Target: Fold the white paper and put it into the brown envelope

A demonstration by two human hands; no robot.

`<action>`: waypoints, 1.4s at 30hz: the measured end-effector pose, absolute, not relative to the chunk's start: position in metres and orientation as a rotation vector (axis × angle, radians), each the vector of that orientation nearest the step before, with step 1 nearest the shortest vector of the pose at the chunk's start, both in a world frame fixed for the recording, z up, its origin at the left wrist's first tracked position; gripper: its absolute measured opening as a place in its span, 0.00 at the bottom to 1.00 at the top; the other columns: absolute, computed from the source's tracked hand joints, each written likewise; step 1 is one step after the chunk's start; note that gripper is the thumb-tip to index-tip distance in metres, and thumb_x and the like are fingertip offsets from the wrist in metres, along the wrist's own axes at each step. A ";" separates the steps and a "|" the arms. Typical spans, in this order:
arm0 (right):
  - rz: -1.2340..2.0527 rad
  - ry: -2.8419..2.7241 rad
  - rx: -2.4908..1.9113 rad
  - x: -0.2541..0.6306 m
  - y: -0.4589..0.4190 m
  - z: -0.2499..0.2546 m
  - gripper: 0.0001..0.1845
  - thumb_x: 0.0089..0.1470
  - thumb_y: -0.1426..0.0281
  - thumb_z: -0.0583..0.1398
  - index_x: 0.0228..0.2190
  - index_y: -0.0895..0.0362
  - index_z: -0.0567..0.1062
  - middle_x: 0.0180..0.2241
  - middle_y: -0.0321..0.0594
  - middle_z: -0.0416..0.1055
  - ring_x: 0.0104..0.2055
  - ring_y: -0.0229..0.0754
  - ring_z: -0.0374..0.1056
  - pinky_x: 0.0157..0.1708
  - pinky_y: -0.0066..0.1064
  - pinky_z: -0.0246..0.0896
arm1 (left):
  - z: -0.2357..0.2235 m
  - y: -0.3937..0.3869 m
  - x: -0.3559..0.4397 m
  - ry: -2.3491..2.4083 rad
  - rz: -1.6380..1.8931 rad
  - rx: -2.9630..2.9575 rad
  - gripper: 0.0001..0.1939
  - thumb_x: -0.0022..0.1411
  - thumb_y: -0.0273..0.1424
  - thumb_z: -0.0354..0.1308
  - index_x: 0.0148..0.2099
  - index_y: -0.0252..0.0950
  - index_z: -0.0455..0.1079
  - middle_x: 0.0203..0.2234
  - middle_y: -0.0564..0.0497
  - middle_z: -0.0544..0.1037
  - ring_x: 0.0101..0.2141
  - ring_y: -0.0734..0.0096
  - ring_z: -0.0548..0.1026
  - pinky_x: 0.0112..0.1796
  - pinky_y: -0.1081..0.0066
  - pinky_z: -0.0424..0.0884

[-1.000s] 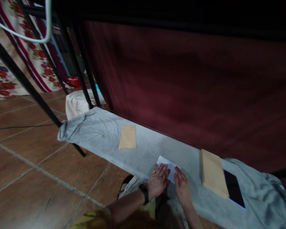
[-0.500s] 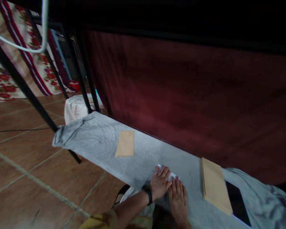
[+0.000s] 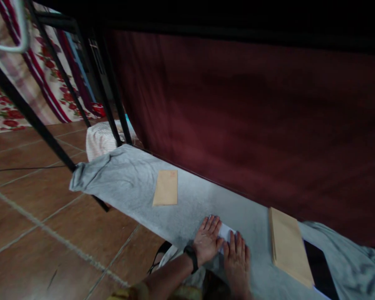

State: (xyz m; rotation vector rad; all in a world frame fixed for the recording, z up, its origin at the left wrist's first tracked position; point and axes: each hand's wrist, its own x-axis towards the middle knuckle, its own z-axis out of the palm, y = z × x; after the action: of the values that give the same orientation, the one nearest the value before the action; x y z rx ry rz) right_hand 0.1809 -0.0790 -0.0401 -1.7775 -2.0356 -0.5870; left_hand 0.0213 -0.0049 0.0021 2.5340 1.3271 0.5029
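A white folded paper [image 3: 226, 231] lies on a grey cloth [image 3: 193, 198] that covers a low bench. My left hand [image 3: 207, 239], with a black band at the wrist, lies flat on the paper's left part, fingers stretched out. Beside it, my right hand [image 3: 236, 260] presses flat on the paper's near right part, fingers together and straight. Most of the paper is hidden under both hands. A single brown envelope [image 3: 166, 187] lies further left on the cloth. A stack of brown envelopes [image 3: 290, 246] sits to the right of my hands.
A dark tablet or phone [image 3: 320, 268] lies partly under the envelope stack. A dark red curtain [image 3: 253, 125] hangs behind the bench. Black metal legs [image 3: 34, 116] stand at left on a brown tiled floor [image 3: 34, 225]. A white striped bundle [image 3: 101, 139] and floral cloth [image 3: 6, 104] are beyond.
Both hands have slid together over the white paper, so less of it shows than a second ago. The view has shifted slightly; the envelopes have not moved.
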 end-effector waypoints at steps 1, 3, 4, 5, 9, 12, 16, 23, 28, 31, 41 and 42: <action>-0.568 -2.030 -1.789 0.180 -0.079 -0.041 0.22 0.62 0.77 0.50 0.51 0.55 0.75 0.65 0.52 0.63 0.71 0.62 0.47 0.62 0.64 0.51 | 0.001 -0.005 0.021 1.329 0.498 2.546 0.32 0.73 0.46 0.42 0.72 0.37 0.55 0.70 0.46 0.58 0.70 0.57 0.52 0.68 0.53 0.49; -0.549 -2.024 -1.796 0.180 -0.077 -0.043 0.23 0.62 0.77 0.50 0.53 0.54 0.75 0.65 0.52 0.63 0.71 0.62 0.48 0.62 0.64 0.51 | 0.000 -0.005 0.021 1.335 0.494 2.566 0.31 0.73 0.45 0.42 0.72 0.38 0.55 0.70 0.46 0.58 0.70 0.57 0.53 0.67 0.52 0.50; -0.546 -2.027 -1.794 0.180 -0.077 -0.045 0.23 0.62 0.77 0.50 0.54 0.54 0.74 0.65 0.52 0.63 0.71 0.62 0.49 0.62 0.65 0.51 | -0.001 -0.004 0.020 1.340 0.496 2.568 0.31 0.73 0.44 0.43 0.72 0.38 0.54 0.70 0.46 0.58 0.70 0.57 0.54 0.67 0.52 0.51; -0.548 -2.030 -1.792 0.181 -0.076 -0.046 0.24 0.62 0.77 0.50 0.54 0.54 0.74 0.65 0.52 0.63 0.71 0.62 0.49 0.62 0.65 0.51 | -0.001 -0.004 0.020 1.344 0.498 2.563 0.31 0.73 0.44 0.42 0.72 0.38 0.55 0.70 0.46 0.59 0.69 0.56 0.54 0.67 0.52 0.51; -0.541 -2.034 -1.805 0.181 -0.074 -0.048 0.24 0.62 0.77 0.50 0.54 0.53 0.75 0.64 0.51 0.64 0.70 0.62 0.52 0.61 0.65 0.51 | 0.002 -0.004 0.022 1.356 0.484 2.523 0.30 0.73 0.44 0.41 0.71 0.38 0.57 0.69 0.47 0.60 0.69 0.57 0.55 0.67 0.54 0.50; -0.499 -2.011 -1.828 0.179 -0.074 -0.046 0.24 0.63 0.76 0.50 0.54 0.52 0.76 0.64 0.52 0.64 0.69 0.63 0.54 0.61 0.66 0.51 | 0.010 -0.001 0.026 1.407 0.454 2.512 0.28 0.73 0.41 0.40 0.70 0.37 0.59 0.68 0.46 0.63 0.68 0.56 0.57 0.66 0.53 0.53; -0.549 -1.975 -1.830 0.178 -0.073 -0.045 0.23 0.65 0.74 0.49 0.56 0.54 0.74 0.64 0.54 0.64 0.68 0.61 0.56 0.61 0.63 0.53 | 0.028 0.011 0.033 1.417 0.374 2.491 0.23 0.71 0.32 0.44 0.63 0.34 0.66 0.60 0.41 0.71 0.60 0.54 0.65 0.61 0.52 0.60; -0.496 -1.882 -1.810 0.182 -0.067 -0.060 0.25 0.68 0.67 0.44 0.57 0.56 0.74 0.62 0.55 0.67 0.65 0.60 0.61 0.60 0.59 0.55 | 0.052 0.039 0.034 1.382 0.335 2.459 0.16 0.60 0.25 0.53 0.48 0.37 0.75 0.48 0.43 0.77 0.52 0.56 0.72 0.54 0.56 0.66; -0.287 -1.698 -1.749 0.198 -0.053 -0.035 0.31 0.68 0.57 0.45 0.63 0.60 0.65 0.58 0.56 0.70 0.60 0.58 0.66 0.54 0.51 0.65 | 0.078 0.045 0.033 1.286 0.386 2.465 0.13 0.61 0.23 0.52 0.41 0.38 0.77 0.37 0.48 0.81 0.41 0.61 0.77 0.48 0.61 0.69; -0.191 -1.621 -1.671 0.217 -0.046 0.012 0.27 0.68 0.60 0.46 0.59 0.60 0.70 0.49 0.54 0.74 0.52 0.55 0.71 0.49 0.46 0.68 | 0.107 0.048 0.029 1.155 0.478 2.503 0.12 0.66 0.25 0.51 0.43 0.40 0.76 0.40 0.50 0.81 0.43 0.65 0.77 0.50 0.64 0.68; -0.184 -1.935 -1.690 0.219 -0.091 0.032 0.22 0.62 0.77 0.50 0.45 0.52 0.80 0.48 0.44 0.77 0.51 0.49 0.72 0.58 0.47 0.61 | 0.081 0.005 -0.019 0.786 0.643 2.692 0.16 0.73 0.29 0.45 0.46 0.42 0.76 0.47 0.52 0.80 0.49 0.67 0.74 0.58 0.61 0.63; -0.141 -1.966 -1.689 0.216 -0.099 0.021 0.23 0.61 0.78 0.49 0.44 0.51 0.81 0.49 0.43 0.77 0.52 0.48 0.71 0.60 0.47 0.60 | 0.067 -0.003 -0.025 0.777 0.603 2.679 0.16 0.72 0.28 0.46 0.45 0.43 0.76 0.48 0.53 0.80 0.50 0.68 0.74 0.59 0.63 0.63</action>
State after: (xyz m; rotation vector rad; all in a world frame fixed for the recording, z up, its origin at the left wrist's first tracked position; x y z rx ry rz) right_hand 0.2155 -0.0990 0.0214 -1.6893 -1.9655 -0.1406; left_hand -0.0253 -0.0033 0.0674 2.6795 0.7774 0.6033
